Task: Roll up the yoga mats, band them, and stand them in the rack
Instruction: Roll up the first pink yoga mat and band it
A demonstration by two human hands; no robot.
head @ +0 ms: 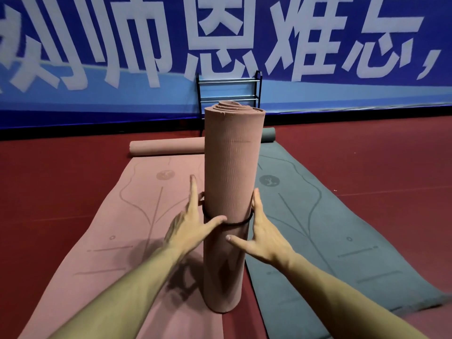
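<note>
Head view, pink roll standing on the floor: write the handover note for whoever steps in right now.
Left hand and right hand, fingers straight, flank the rolled pink mat, which stands upright on the floor. The thumbs are near its black band.
Done: this mat is rolled, band on.
Left: stand it in the rack by the wall, then roll and band the flat pink mat and flat green mat, both mostly unrolled.

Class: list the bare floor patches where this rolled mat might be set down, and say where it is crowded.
Free: red floor left of the flat pink mat, and right of the green mat. Crowded: the middle, where the left hand and right hand touch the rolled mat; rolled ends lie before the rack.
</note>
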